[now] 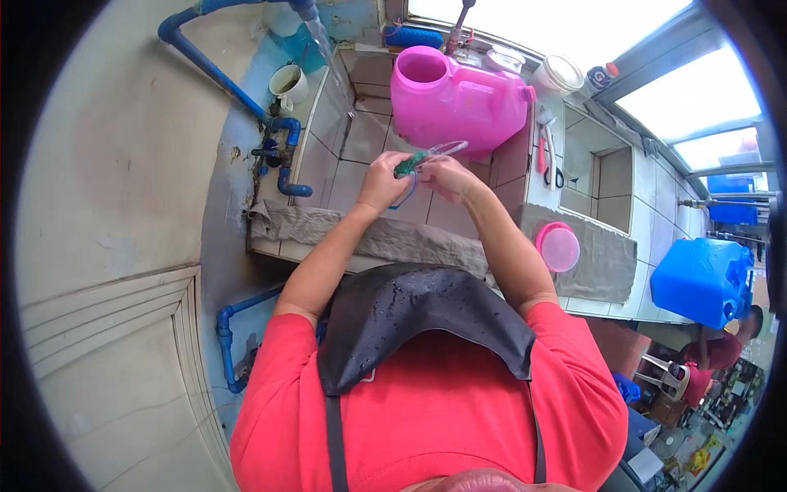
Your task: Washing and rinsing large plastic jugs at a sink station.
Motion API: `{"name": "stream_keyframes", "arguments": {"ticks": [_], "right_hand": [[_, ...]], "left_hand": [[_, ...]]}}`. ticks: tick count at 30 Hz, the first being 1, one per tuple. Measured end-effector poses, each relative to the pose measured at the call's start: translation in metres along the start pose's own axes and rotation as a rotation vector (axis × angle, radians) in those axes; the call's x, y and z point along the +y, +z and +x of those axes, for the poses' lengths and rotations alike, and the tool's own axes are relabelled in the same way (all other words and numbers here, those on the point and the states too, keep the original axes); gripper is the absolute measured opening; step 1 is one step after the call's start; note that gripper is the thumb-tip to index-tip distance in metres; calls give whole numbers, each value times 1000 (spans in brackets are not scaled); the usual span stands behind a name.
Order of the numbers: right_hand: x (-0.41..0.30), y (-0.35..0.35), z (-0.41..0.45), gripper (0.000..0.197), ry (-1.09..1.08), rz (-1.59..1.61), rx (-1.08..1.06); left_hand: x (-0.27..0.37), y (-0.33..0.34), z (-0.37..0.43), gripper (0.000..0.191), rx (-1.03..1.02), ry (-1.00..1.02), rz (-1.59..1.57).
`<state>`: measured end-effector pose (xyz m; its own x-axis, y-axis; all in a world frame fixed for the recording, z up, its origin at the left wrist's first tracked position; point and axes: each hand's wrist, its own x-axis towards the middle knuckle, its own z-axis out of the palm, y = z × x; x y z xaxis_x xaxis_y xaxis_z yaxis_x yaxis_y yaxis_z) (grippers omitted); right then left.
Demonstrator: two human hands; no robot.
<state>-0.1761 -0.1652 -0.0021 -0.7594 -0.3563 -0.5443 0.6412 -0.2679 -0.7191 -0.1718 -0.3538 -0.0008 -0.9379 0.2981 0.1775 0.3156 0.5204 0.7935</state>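
Over a tiled basin (363, 132), my left hand (386, 178) grips a green, mesh-like scrubber (407, 165). My right hand (452, 178) is beside it with its fingers at a clear, loop-shaped strip (452, 147); whether the strip and scrubber are joined I cannot tell. A thin blue strand (407, 195) hangs below the scrubber between my hands. Just beyond them a large pink plastic jug (458, 101) lies in the basin, with its wide round mouth facing up. Water (326, 43) pours from a blue pipe at the basin's left.
Blue pipes (289, 147) and a white mug (289, 85) border the basin's left. A grey cloth (369, 237) covers its front edge. To the right are brushes (544, 144), black-handled scissors (555, 177), a pink-rimmed lid (558, 247) and a blue jug (698, 277). A person (716, 350) is far right.
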Motion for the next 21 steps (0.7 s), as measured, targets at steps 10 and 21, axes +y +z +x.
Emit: {"name": "stream_keyframes", "arguments": {"ticks": [10,21], "right_hand": [[-6,20,-26,20,-30,162,-97],[7,-9,-56,54,-140,68,-168]], "left_hand": [[22,2,4,22,138,13,-78],[-7,-66,-2,18,229,-223,-143]]}}
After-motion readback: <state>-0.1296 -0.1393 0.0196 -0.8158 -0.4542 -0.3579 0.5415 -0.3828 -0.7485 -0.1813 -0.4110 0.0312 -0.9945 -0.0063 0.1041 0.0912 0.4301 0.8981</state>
